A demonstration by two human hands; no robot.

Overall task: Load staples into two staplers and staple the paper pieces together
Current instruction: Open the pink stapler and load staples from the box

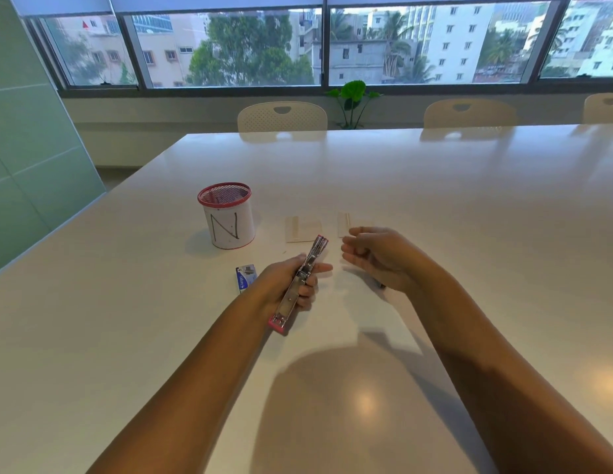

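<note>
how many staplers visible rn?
1: a pink stapler, swung open, held in the left hand above the table. A second may be hidden; none shows elsewhere.

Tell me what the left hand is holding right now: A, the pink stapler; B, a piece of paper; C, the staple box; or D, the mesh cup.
A: the left hand grips the pink stapler above the table, while the staple box lies beside it.

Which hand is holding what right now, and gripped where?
The left hand holds the pink stapler, opened out flat, gripped around its middle with both ends sticking out. The right hand hangs loosely curled and blurred; nothing visible in it.
</note>
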